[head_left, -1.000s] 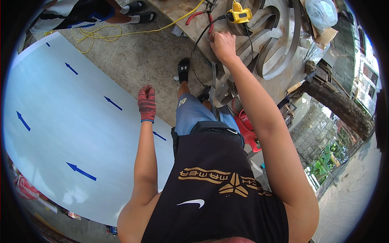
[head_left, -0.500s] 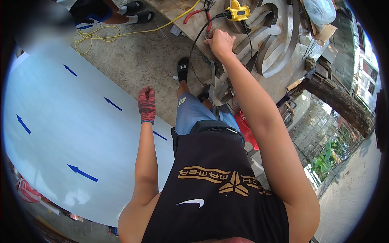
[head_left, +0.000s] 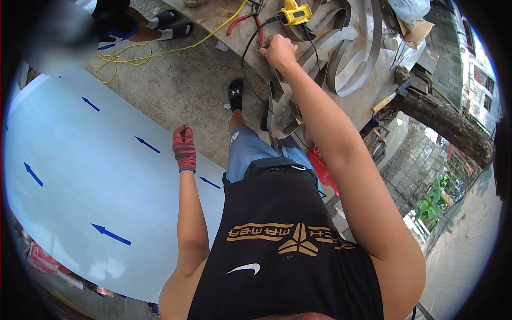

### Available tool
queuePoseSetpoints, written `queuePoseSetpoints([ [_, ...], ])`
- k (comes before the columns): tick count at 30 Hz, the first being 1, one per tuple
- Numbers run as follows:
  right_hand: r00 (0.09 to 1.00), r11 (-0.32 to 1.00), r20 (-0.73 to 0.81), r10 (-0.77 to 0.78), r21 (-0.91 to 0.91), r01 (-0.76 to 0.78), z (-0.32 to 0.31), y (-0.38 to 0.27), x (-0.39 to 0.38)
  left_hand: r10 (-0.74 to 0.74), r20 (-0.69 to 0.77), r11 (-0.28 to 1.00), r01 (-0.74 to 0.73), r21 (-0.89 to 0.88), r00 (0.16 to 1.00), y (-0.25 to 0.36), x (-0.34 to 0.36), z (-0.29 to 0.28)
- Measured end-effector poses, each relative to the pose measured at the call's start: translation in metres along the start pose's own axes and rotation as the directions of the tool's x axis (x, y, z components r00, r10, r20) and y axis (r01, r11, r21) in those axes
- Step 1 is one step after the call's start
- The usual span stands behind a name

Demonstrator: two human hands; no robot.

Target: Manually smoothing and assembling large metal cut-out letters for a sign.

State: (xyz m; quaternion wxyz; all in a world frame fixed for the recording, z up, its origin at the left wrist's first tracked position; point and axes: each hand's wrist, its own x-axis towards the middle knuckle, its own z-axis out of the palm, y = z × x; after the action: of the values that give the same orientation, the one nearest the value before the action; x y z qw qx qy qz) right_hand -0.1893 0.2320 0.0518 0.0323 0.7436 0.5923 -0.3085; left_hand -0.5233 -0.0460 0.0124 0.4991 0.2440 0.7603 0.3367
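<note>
My left hand (head_left: 184, 149), in a red-and-black knit glove, hovers over the edge of a large pale blue sheet (head_left: 69, 160) printed with dark blue arrows. Its fingers are drawn together; whatever is at their tips is too small to make out. My bare right hand (head_left: 279, 53) reaches forward to the table (head_left: 213, 18), its fingers closed near the table's edge. What they grip is hidden. Just beyond it lie red-handled pliers (head_left: 260, 31), and a yellow power tool (head_left: 295, 14) with a black cord. Bent metal strips (head_left: 368, 61) lie to the right of this hand.
A yellow cord (head_left: 176, 50) runs from the table to a tangle on the concrete floor. Another person's feet in black sandals (head_left: 178, 31) stand at the far left. At right are a wooden-handled tool (head_left: 383, 103), a log (head_left: 445, 125) and a plastic bag (head_left: 409, 9).
The view has shifted slightly, so the table things sit a little further left and up. My left hand has lowered slightly toward me; my right hand stays at the same spot by the pliers.
</note>
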Motion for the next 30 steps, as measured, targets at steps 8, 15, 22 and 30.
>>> queuePoseSetpoints([
  [8,0.996,0.934,-0.076,-0.047,0.35,0.07,-0.055,0.02,-0.038,0.025,-0.037,1.0,-0.025,0.014,0.999,0.011,-0.023,0.002],
  [15,0.989,0.633,0.145,-0.037,0.769,-0.09,-0.111,0.094,-0.121,0.036,-0.128,0.99,-0.019,0.137,0.991,0.009,-0.066,-0.003],
  [22,0.985,0.567,0.076,0.154,0.809,-0.152,-0.117,0.266,-0.171,0.132,-0.175,0.962,-0.084,0.259,0.976,0.009,-0.128,0.031],
  [30,0.971,0.869,-0.055,0.231,0.461,-0.18,-0.062,0.376,-0.172,0.207,-0.003,0.898,-0.189,0.398,0.978,0.056,-0.193,0.131],
])
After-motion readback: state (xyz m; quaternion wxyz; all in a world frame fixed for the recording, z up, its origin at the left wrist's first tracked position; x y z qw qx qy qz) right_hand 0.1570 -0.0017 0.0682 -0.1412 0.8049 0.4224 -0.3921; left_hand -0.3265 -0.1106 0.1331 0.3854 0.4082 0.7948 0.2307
